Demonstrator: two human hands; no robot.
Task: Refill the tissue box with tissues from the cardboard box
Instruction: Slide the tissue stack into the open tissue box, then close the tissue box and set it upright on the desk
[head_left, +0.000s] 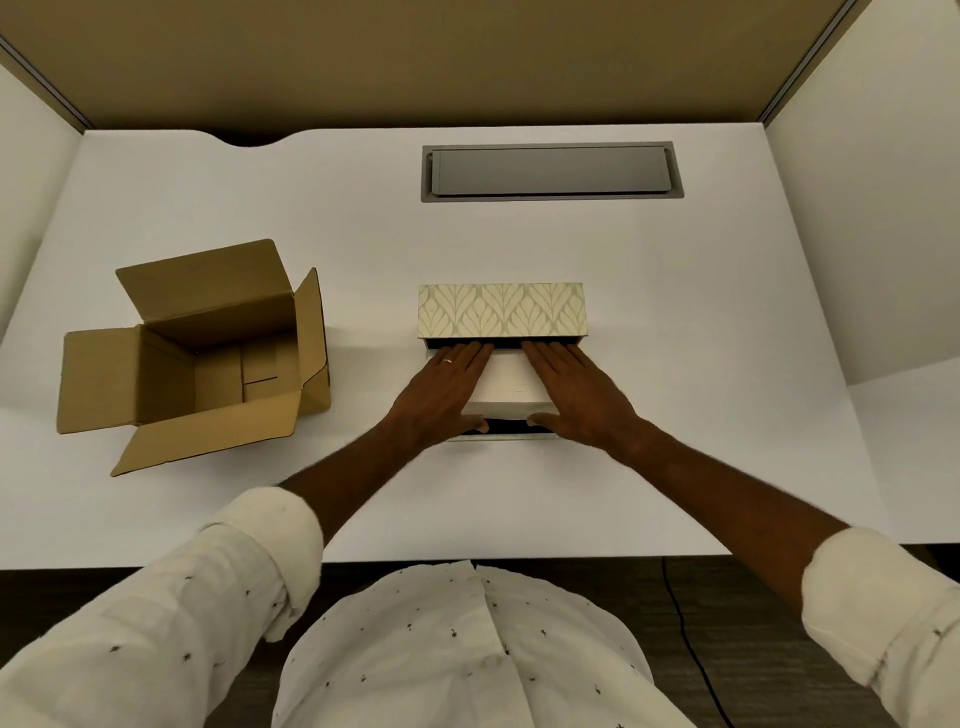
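A tissue box (501, 310) with a cream leaf pattern lies on the white desk, its lid raised at the far side and its dark inside showing. A white stack of tissues (508, 382) rests in the open box. My left hand (447, 387) lies flat on the stack's left part, thumb hooked under its near edge. My right hand (576, 389) lies flat on its right part, thumb likewise at the near edge. The brown cardboard box (208, 358) stands open at the left, flaps spread, with nothing visible inside.
A grey cable hatch (550, 171) is set into the desk (675, 415) at the back. Partition walls close off the left, right and back. A black cable (696, 660) hangs below the desk's near edge.
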